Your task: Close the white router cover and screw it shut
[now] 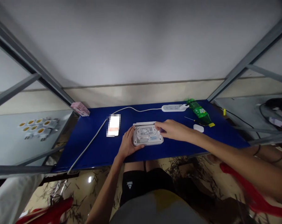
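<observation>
Router (147, 136) underside up, long axis left-right, left hand (127, 144) clasping its end, right hand (172, 129) spread on top

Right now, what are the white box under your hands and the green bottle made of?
The box looks like hard plastic in matt white: rows of small moulded vent holes and a printed label show on it. The bottle is probably thin plastic, tinted green and glossy, with light glinting off it and a label around its middle.
</observation>
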`<action>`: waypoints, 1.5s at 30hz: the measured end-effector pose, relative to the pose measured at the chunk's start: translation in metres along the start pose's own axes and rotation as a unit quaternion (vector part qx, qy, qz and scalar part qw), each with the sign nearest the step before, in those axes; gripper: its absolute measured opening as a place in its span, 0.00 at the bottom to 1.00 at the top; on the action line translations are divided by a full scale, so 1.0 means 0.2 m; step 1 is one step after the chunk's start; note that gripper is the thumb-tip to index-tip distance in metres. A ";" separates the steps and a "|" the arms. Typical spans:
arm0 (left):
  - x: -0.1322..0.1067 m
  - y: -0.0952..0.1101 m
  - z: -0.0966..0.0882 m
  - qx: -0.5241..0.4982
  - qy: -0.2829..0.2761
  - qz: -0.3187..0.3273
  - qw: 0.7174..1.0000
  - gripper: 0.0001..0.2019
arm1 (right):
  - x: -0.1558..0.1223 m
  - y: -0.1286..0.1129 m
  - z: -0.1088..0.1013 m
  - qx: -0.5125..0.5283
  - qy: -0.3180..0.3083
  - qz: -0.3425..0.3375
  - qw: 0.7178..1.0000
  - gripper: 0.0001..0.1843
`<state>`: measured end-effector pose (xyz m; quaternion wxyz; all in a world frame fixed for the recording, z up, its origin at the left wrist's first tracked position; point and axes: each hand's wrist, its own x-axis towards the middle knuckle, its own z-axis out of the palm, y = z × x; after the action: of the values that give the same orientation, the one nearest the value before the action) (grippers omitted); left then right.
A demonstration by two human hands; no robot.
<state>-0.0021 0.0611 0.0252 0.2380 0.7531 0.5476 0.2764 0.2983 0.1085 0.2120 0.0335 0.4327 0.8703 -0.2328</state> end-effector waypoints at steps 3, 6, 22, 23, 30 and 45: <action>0.00 -0.02 -0.01 -0.024 -0.002 -0.017 1.000 0.65 | 0.11 -0.05 -0.06 0.033 0.023 -0.044 0.998 0.10; 0.01 -0.04 -0.02 -0.043 -0.012 -0.033 0.998 0.66 | 0.29 -0.13 -0.05 0.050 0.032 -0.087 0.994 0.08; 0.03 -0.05 0.01 -0.070 0.006 -0.044 0.997 0.67 | 0.59 -0.26 0.02 0.015 -0.002 -0.120 0.993 0.09; 0.03 -0.05 0.01 -0.071 0.005 -0.043 0.997 0.67 | 0.59 -0.27 0.02 0.016 -0.007 -0.119 0.993 0.08; 0.04 -0.05 0.01 -0.066 0.015 -0.042 0.997 0.68 | 0.65 -0.27 0.10 -0.005 -0.038 -0.090 0.995 0.11; 0.04 -0.09 0.04 -0.073 0.028 -0.027 0.997 0.68 | 0.69 -0.26 0.14 -0.020 -0.036 -0.093 0.995 0.12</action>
<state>-0.0076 0.0735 0.0088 0.2843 0.7104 0.5527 0.3303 0.1685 0.1711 0.1698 0.0515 0.3409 0.9094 -0.2327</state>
